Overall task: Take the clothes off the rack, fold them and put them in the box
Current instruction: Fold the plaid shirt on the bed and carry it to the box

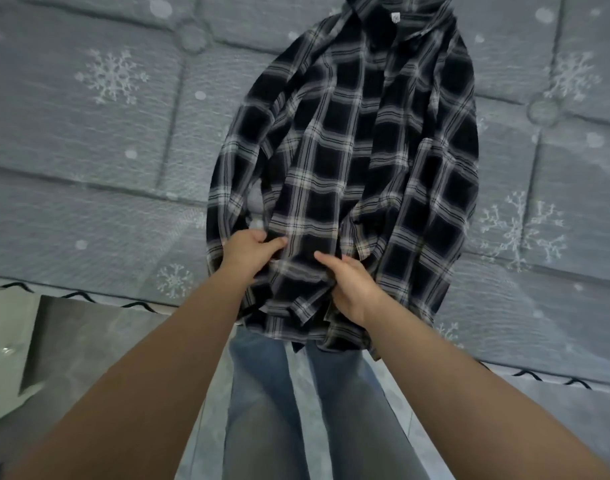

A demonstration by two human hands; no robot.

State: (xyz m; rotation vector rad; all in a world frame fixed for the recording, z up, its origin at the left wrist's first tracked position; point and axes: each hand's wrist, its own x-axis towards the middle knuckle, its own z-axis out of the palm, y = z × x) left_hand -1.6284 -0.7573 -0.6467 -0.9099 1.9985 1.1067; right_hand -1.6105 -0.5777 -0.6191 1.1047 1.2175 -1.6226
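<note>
One plaid shirt [348,174] lies spread at the centre of the frame. One bed [89,150] with a snowflake-printed cover lies under it, filling the upper frame. Two hands are in view at lower centre: the left hand [248,252] and the right hand [348,289]. One pair of jeans [262,393] shows at the bottom.

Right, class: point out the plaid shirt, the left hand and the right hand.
plaid shirt [331,161]: head view, middle of the front panel.
left hand [251,252]: head view, back of the hand gripping the lower cloth.
right hand [348,285]: head view, back of the hand gripping the hem.
</note>
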